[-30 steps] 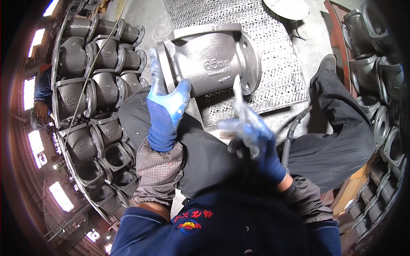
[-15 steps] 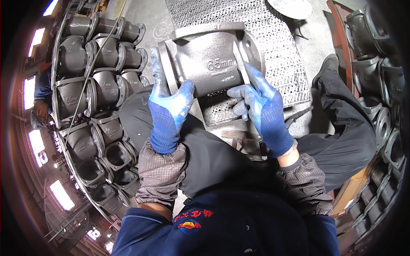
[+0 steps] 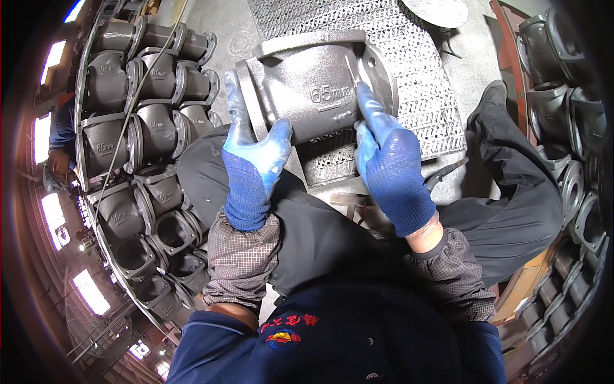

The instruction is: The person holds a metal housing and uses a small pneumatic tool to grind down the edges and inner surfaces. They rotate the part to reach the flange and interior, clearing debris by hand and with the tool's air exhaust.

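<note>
Grey cast-iron valve body (image 3: 307, 89), flanged, rough-surfaced.

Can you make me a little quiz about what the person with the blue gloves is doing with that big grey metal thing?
1. True or false: the left hand holds the left flange of the grey cast valve body.
2. What does the right hand press against the valve body? A) a thin metal tool B) a paintbrush C) a hammer
3. Fill in: the valve body rests over a perforated metal ____.

Key:
1. True. Its fingers wrap the flange edge.
2. A. The thin metal tool lies along the pointing finger, near the right flange.
3. Grating. More castings of the same kind are stacked to the person's left.
</note>
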{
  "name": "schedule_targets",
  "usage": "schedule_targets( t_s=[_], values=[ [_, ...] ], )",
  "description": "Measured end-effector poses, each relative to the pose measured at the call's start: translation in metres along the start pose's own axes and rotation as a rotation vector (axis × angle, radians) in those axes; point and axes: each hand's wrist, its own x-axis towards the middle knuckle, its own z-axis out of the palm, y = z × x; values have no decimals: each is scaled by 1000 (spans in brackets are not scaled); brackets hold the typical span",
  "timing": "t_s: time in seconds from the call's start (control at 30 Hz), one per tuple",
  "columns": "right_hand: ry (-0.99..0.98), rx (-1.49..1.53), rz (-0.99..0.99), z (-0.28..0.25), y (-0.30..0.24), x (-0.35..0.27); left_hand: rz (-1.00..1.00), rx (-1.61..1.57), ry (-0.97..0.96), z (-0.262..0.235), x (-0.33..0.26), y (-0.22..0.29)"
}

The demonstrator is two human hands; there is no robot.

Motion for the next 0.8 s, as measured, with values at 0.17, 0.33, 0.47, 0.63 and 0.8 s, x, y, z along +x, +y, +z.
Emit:
schedule_targets(
  t_s=[0.17, 0.33, 0.47, 0.63, 0.8],
  values=[
    [-47, -232, -23, 3, -11, 3, -38, -62, -8, 1, -3, 4],
    [-83, -153, -18, 0, -10, 0, -14, -95, 8, 0, -2, 1],
    [-49, -166, -8, 4, -3, -6, -29, -70, 15, 1, -2, 2],
    [16, 103, 28, 14, 10, -4, -13, -70, 9, 0, -2, -1],
    [15, 98, 2, 16, 9, -6, -71, -119, -1, 0, -4, 6]
  ],
)
